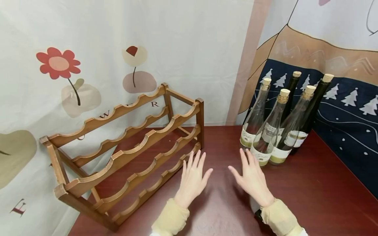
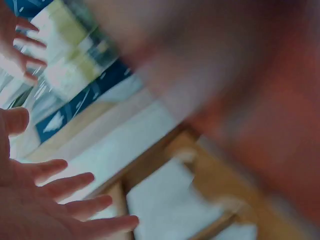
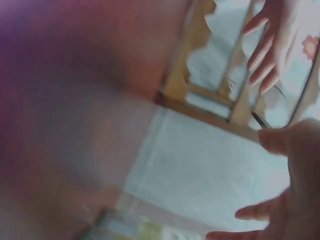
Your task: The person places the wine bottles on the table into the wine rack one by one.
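My left hand (image 1: 192, 178) hovers over the red-brown table, fingers straight and spread, holding nothing. Just to its left stands a wooden wine rack (image 1: 147, 141) with scalloped rails, no bottles in it. My right hand (image 1: 252, 178), also spread with straight fingers, is in front of a cluster of corked wine bottles. Nearest it is a clear bottle (image 1: 267, 137) with a white and green label; I cannot tell whether the fingertips touch it. Beside it are other clear bottles (image 1: 256, 114) and dark green bottles (image 1: 317, 98). The left wrist view shows the left hand (image 2: 60, 205) with separated fingers.
The table (image 1: 330, 196) meets a pale printed cloth (image 1: 192, 49) at the back. A dark blue cloth with white trees (image 1: 351, 121) hangs behind the bottles and along the right edge. A dark object (image 1: 258, 215) shows by the right wrist.
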A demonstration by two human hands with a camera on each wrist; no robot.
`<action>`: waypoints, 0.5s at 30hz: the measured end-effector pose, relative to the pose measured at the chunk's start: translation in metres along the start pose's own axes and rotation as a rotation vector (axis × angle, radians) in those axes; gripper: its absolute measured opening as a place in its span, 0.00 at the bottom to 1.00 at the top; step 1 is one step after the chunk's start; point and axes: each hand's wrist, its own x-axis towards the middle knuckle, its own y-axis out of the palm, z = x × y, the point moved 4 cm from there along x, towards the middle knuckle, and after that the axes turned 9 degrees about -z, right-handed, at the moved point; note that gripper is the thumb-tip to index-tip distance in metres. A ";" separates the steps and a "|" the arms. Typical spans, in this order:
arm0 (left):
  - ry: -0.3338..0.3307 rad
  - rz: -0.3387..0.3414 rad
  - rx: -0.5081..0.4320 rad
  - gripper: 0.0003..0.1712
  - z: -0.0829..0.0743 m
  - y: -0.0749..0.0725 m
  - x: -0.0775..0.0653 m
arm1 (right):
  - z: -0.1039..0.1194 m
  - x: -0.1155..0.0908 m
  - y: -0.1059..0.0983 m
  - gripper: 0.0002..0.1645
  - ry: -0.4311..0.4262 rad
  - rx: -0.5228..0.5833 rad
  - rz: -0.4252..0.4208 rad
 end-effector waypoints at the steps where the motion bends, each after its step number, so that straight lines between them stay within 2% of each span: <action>1: 0.038 -0.064 0.006 0.33 0.000 -0.010 0.005 | -0.001 0.005 -0.006 0.45 0.017 0.017 -0.027; 3: 0.129 -0.239 0.022 0.29 -0.001 -0.036 0.016 | -0.004 0.015 -0.022 0.40 0.034 0.058 -0.123; 6: 0.275 -0.535 0.084 0.21 -0.003 -0.084 0.030 | -0.009 0.029 -0.050 0.34 0.040 0.125 -0.328; 8: 0.333 -0.695 0.148 0.17 -0.003 -0.114 0.036 | -0.012 0.037 -0.068 0.30 0.041 0.160 -0.454; 9: 0.340 -0.746 0.190 0.17 -0.002 -0.127 0.039 | -0.014 0.040 -0.075 0.29 0.047 0.175 -0.501; 10: 0.332 -0.781 0.229 0.16 -0.001 -0.139 0.041 | -0.016 0.044 -0.082 0.29 0.061 0.186 -0.534; 12: 0.267 -0.796 0.302 0.15 0.003 -0.157 0.045 | -0.021 0.051 -0.091 0.29 0.086 0.206 -0.571; 15: 0.119 -0.716 0.388 0.16 0.014 -0.173 0.049 | -0.028 0.062 -0.098 0.31 0.123 0.214 -0.559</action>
